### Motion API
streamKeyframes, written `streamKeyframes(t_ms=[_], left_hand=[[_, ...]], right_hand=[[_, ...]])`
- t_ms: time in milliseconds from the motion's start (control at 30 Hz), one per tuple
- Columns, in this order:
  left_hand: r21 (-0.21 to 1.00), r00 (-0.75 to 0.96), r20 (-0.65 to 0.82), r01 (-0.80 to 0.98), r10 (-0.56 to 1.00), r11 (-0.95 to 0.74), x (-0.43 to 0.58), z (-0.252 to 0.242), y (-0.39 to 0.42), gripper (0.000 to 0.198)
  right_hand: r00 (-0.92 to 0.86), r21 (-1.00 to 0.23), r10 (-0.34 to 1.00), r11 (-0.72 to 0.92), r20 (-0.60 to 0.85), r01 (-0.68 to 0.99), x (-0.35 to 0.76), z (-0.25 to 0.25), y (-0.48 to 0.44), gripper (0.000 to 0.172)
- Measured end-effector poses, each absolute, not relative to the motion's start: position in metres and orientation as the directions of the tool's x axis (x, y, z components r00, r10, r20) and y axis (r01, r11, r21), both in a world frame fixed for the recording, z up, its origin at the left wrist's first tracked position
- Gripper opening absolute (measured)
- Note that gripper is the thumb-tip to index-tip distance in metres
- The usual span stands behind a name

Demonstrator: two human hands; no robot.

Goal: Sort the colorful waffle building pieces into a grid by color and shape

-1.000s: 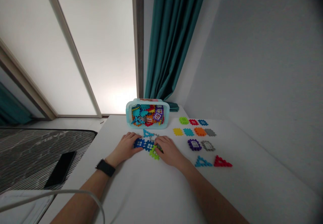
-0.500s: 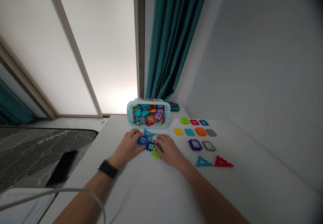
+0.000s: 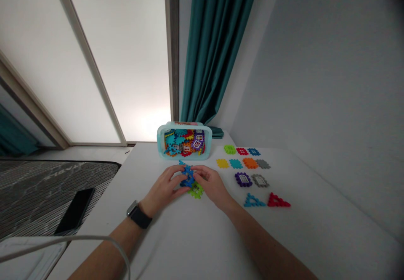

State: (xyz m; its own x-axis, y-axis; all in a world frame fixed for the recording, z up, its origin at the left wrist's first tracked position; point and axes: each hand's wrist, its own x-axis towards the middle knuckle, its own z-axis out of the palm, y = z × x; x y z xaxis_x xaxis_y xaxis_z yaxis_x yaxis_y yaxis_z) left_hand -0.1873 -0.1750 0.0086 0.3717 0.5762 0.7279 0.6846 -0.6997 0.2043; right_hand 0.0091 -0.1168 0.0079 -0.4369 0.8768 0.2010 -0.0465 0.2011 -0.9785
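My left hand (image 3: 166, 187), with a dark-banded watch (image 3: 139, 215) on its wrist, pinches a blue notched building tile (image 3: 187, 176) between fingers and thumb. The tile is tilted up off the table. From the other side, the fingertips of my right hand (image 3: 214, 186) are closed on the right edge of the same blue tile. Below it a lime green tile (image 3: 197, 191) lies partly under the hands. A tip of a light blue piece (image 3: 181, 162) shows beyond my left fingers. Whatever lies behind my right fingers is hidden.
Behind the hands stands a pale teal bin (image 3: 160, 142) full of coloured tiles. Rows of loose tiles lie to the right, among them a purple window tile (image 3: 243, 180), an orange tile (image 3: 250, 163) and a red triangle (image 3: 277, 200). A white cable (image 3: 94, 238) crosses the lower left.
The blue tiles lay flat under both hands before; now blue tile is lifted and tilted between them. My left hand has shifted right, its fingers closing. The grey piece has gone from sight.
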Motion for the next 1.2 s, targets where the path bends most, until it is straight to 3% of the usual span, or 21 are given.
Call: streamKeyframes(t_ms=[233,367,467,700,967,1067,1200], left_hand=[[0.229,0.264,0.753,0.753,0.602,-0.617,-0.189,0.005,-0.171,0.036],[0.26,0.207,0.742,0.788,0.638,-0.558,-0.191,0.002,-0.168,0.031],[0.28,0.206,0.725,0.783,0.657,-0.555,-0.19,0.002,-0.169,0.029],[0.293,0.282,0.657,0.759,0.699,-0.581,-0.186,0.005,-0.172,0.057],[0.305,0.301,0.649,0.738,0.698,-0.602,-0.188,0.003,-0.17,0.047],[0.347,0.235,0.666,0.743,0.708,-0.573,-0.189,0.002,-0.169,0.045],[0.4,0.139,0.697,0.738,0.703,-0.543,-0.192,-0.001,-0.167,0.043]], right_hand=[[-0.405,-0.982,0.894,0.172,0.189,-0.08,0.01,0.011,-0.117,0.036],[-0.394,-0.977,0.894,0.208,0.213,-0.056,0.009,0.008,-0.117,0.038],[-0.379,-0.964,0.891,0.266,0.251,-0.015,0.009,0.004,-0.116,0.036],[-0.37,-0.923,0.878,0.367,0.304,0.113,0.012,0.007,-0.117,0.027],[-0.384,-0.909,0.86,0.402,0.335,0.107,0.012,0.003,-0.118,0.011],[-0.358,-0.818,0.807,0.55,0.469,0.167,0.015,0.007,-0.117,0.013],[-0.392,-0.557,0.626,0.779,0.674,0.288,0.023,0.015,-0.117,0.027]])
